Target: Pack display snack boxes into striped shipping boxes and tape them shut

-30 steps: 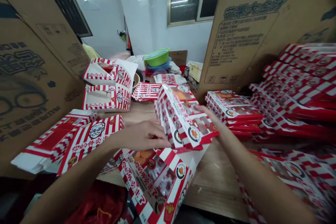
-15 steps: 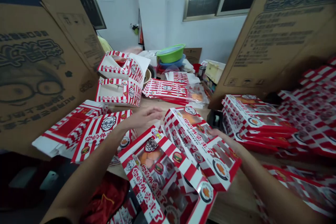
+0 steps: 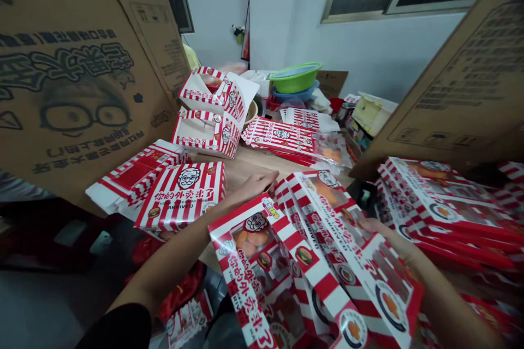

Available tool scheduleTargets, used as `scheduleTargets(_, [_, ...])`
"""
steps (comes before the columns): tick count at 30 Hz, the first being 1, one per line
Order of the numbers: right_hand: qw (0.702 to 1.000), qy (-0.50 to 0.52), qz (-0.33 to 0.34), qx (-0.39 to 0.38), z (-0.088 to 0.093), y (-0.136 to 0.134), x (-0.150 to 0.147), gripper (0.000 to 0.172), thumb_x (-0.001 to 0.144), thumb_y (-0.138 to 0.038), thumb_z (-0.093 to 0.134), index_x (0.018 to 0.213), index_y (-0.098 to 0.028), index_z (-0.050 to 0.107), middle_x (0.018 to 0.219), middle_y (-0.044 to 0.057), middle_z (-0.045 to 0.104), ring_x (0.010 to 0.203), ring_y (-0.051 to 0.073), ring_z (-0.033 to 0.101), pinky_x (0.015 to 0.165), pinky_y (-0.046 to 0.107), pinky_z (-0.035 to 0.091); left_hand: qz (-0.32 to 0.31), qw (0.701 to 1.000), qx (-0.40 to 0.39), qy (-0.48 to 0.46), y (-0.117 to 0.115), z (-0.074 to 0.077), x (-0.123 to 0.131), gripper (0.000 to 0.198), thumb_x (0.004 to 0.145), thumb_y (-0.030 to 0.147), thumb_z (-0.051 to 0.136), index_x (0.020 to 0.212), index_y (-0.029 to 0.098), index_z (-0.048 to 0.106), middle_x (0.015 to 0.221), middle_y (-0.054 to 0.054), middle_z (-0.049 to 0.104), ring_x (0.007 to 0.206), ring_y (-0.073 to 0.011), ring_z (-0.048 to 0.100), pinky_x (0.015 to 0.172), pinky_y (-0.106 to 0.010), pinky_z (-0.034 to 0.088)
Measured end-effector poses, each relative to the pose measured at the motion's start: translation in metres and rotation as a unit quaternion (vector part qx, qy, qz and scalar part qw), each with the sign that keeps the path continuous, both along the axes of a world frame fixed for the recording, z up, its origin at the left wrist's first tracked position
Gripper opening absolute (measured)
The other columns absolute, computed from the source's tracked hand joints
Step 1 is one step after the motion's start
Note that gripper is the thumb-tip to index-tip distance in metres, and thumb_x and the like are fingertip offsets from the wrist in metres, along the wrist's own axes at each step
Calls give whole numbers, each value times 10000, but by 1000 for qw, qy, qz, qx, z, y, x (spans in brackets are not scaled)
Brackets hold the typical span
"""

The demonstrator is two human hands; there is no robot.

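The left hand [image 3: 254,187] has its fingers [image 3: 268,177] open just beside a fanned stack of red-and-white window boxes [image 3: 327,229]; the right hand [image 3: 380,228] lies against the stack, grip unclear

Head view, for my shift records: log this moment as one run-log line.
Left hand: open, beside fanned red-and-white windowed boxes | Right hand: at their right side, fingers hidden | Nearby: stacked boxes, wooden table

Pale wood-grain worktop [image 3: 249,166], crowded with red-and-white striped cardboard: an assembled open box [image 3: 204,136] far left, flat printed sheets [image 3: 280,142] far centre, flattened cartons [image 3: 180,193] near left, and a tall pile of windowed food boxes [image 3: 442,204] along the right.
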State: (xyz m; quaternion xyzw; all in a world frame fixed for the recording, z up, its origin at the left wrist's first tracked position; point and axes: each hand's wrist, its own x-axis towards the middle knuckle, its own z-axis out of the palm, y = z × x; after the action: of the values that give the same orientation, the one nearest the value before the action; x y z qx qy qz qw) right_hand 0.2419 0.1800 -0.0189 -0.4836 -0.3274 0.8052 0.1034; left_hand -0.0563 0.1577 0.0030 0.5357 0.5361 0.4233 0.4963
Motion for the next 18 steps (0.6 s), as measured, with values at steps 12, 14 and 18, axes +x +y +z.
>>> scheduleTargets(12, [995,58,-29,-80,-5,7,-30,139,820,-233,518,873,-133,599,754,58,715,651,180,675,672,276,543,-36,997,-52,-43,-2,4,-1,548,720,653,447,566,133,524,509,-12,536,492,-130,484,535,-271,375])
scheduleTargets(14, [994,70,-35,-71,0,7,-36,129,829,-233,506,843,-146,600,717,39,713,626,169,672,642,259,543,-32,998,-32,-48,-1,4,-1,553,721,665,434,591,135,525,538,-10,534,518,-128,483,558,-270,381])
scheduleTargets(18, [998,42,-16,-44,9,9,-48,260,875,-267,393,862,-116,605,676,62,703,587,177,666,604,269,540,-19,998,26,-58,0,5,-4,531,778,648,333,857,163,536,621,35,486,563,-105,454,580,-242,376])
